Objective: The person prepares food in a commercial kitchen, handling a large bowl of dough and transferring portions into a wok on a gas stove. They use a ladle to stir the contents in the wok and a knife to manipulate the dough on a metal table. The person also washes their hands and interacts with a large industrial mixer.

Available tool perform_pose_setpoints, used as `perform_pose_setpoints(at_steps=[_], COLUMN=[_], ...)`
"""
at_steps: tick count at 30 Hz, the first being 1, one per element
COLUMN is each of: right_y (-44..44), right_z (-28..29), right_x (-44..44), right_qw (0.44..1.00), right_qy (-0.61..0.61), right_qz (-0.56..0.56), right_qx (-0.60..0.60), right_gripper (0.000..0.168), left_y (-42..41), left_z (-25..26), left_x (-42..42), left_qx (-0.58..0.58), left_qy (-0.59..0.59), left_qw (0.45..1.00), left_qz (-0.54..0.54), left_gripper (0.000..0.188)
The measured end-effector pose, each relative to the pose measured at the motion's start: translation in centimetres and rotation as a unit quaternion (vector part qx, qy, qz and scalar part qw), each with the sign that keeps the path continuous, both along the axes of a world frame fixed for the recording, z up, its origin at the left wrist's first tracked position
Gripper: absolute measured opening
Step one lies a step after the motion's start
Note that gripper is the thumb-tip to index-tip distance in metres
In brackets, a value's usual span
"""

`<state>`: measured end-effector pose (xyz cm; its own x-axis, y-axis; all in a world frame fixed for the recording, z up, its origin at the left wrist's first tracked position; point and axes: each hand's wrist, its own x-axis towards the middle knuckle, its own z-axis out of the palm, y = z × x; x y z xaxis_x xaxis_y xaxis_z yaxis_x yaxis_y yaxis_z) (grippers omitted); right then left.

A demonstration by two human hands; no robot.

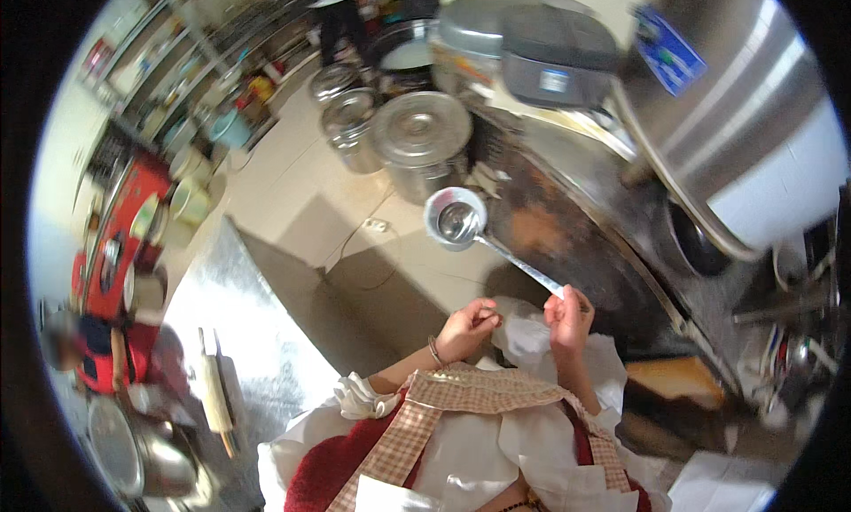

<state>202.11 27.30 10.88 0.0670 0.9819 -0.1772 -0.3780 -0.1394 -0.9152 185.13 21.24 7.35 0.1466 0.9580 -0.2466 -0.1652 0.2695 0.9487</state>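
My right hand grips the end of a long metal ladle handle. The ladle reaches forward and left, its round bowl seen inside a small white bowl with a reddish mark. What bears the white bowl cannot be made out. My left hand, a bracelet at its wrist, is held with curled fingers to the left of the right hand. A crumpled translucent plastic bag shows between the two hands; whether the left fingers pinch it is unclear.
Lidded steel pots stand on the tiled floor ahead, near a power strip with a cord. A stained cooking range runs along the right. Left, a metal worktable bears a rolling pin. Two other people are in view.
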Motion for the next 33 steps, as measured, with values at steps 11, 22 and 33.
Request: perform_pose_setpoints(at_steps=[11,22,33], right_y=[5.8,15.7,24.3], right_z=[4.0,3.0,3.9], right_x=[-20.1,-39.9,-58.5], right_qw=[0.944,0.900,0.829], right_qy=[-0.122,-0.077,-0.094], right_qz=[0.281,0.419,0.536], right_qx=[0.125,0.096,0.130], right_gripper=[0.034,0.032,0.031], left_y=[-6.7,0.1,9.4], left_z=[-2.8,-3.1,-2.3], left_x=[-16.2,-29.1,-53.8], left_qx=[0.023,-0.017,0.033], left_qy=[-0.109,-0.069,0.163], left_qw=[0.914,0.839,0.644], left_qz=[0.390,0.539,0.746], left_gripper=[0.016,0.024,0.025])
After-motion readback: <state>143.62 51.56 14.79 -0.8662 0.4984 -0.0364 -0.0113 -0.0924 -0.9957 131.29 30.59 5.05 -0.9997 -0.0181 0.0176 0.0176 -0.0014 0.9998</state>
